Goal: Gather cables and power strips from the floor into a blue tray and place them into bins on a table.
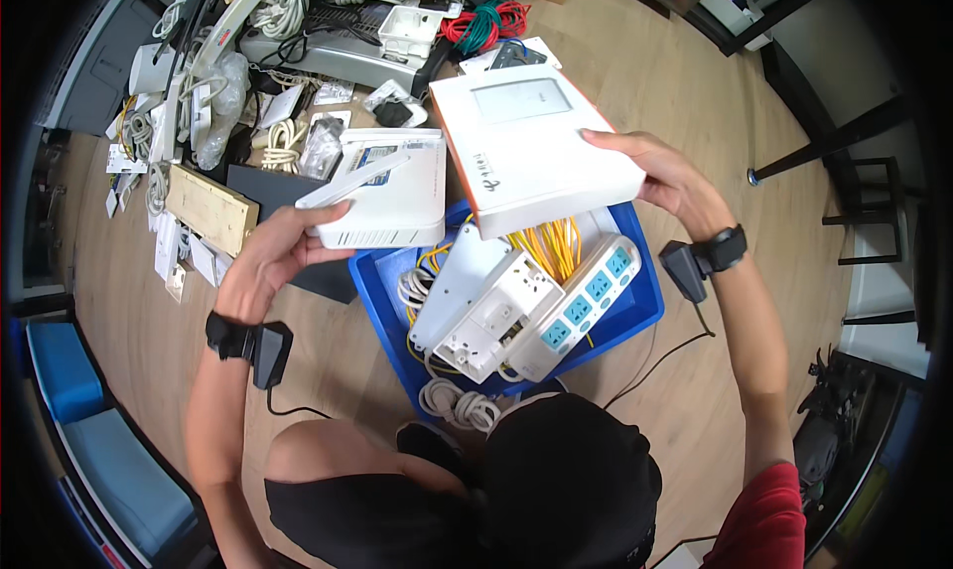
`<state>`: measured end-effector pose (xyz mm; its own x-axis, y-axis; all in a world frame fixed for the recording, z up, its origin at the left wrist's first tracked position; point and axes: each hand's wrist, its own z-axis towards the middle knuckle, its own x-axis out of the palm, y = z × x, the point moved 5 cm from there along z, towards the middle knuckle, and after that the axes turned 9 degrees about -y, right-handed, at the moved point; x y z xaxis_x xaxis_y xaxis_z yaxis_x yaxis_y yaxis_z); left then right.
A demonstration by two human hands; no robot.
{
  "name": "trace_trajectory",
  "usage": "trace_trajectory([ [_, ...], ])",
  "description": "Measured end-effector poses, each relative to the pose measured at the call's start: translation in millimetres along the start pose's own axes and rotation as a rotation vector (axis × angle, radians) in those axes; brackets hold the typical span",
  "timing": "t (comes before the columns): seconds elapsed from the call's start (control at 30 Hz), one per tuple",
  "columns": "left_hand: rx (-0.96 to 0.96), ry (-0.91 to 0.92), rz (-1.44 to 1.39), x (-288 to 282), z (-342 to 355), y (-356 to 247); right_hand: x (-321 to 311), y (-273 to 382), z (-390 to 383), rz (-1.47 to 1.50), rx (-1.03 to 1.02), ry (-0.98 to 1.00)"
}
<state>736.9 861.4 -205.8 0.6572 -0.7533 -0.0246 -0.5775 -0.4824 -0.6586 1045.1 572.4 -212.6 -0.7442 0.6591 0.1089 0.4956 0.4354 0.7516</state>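
While your left hand grasps a white router, your right hand grips a white box over the far rim of a blue bin.

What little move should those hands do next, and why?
Perhaps set down the flat white box with orange sides: the right hand grips it over the blue plastic bin, while the left hand holds a white plastic router, so neither is free.
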Motion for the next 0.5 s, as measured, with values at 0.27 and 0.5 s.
trace_trajectory([
  [0.27, 0.059, 0.017, -0.198, 6, -84, 72, -40, -23, -102, -0.135, -0.134, -0.223],
  [0.5, -0.128, 0.008, -0.34, 23, -143, 167, -85, -83, -136, -0.109, -0.008, -0.199],
])
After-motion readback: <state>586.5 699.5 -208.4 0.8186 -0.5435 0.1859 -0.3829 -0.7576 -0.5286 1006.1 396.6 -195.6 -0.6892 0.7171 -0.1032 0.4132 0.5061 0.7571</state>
